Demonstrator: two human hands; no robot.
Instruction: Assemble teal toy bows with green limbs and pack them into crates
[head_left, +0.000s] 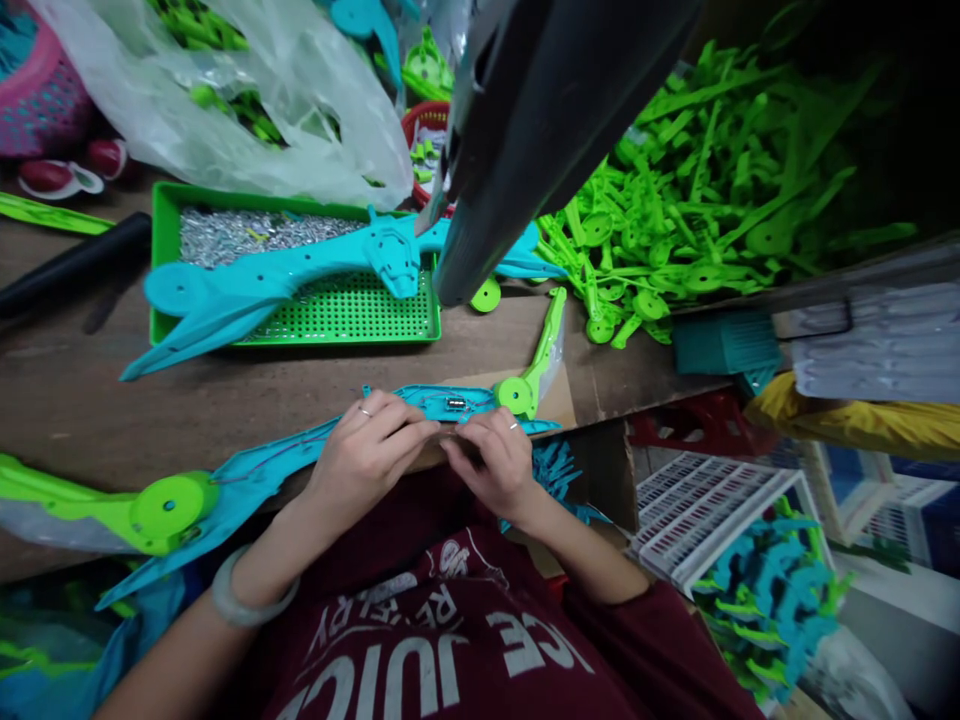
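The work piece, a blue shell [427, 403], lies along the near edge of the bench [67, 400], its inner side facing up. A small metallic component [455, 404] sits inside it, with thin wiring beside it. A lime-green arm with a round hub [169, 507] is at the shell's left end; a second lime-green arm [514, 395] stands at the right, angled toward the far side. Brown cardboard [559, 398] shows at the right end.

The left hand [371, 440] is over the shell's near edge, fingers bent, thumb and forefinger tips drawn together. The right hand [495, 455] is just beside it on the right, fingers curled, its tips near the left hand's. Whether either grasps anything between the fingertips cannot be determined.

Beyond the hands, a green tray [360, 322] contains small silvery pieces [255, 232]; another blue part [300, 262] lies across it. Far right is a heap of lime-green parts [697, 210]. Far left is a translucent plastic bag [322, 110].
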